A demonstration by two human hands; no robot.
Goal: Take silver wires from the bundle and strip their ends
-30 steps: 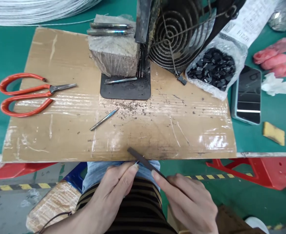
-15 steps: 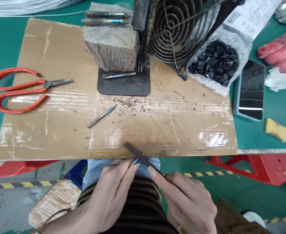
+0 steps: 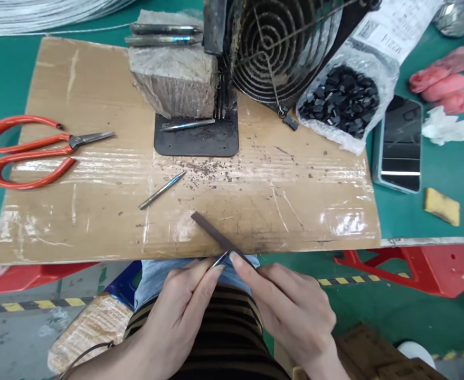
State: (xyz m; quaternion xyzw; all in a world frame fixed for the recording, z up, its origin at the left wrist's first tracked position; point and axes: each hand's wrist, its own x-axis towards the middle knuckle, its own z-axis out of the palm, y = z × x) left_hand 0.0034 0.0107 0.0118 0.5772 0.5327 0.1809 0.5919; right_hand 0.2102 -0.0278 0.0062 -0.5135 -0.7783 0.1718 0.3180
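Observation:
My left hand is closed around a thin shiny metal tip that looks like a soldering iron tip; only its pointed end shows. My right hand grips a flat dark file, index finger stretched along it. The file lies across the tip's end, over the front edge of the cardboard. A similar pointed tip rests on the cardboard, and another tip lies on a black plate.
Orange-handled scissors lie at left. A wrapped block carries two more tips. Behind stands a fan with a wire guard. To the right are a bag of small black parts, a phone and a yellow sponge.
My right hand has pushed the file forward and to the left, so more of it reaches over the cardboard. My left hand keeps its hold on the tip, and the view has shifted slightly.

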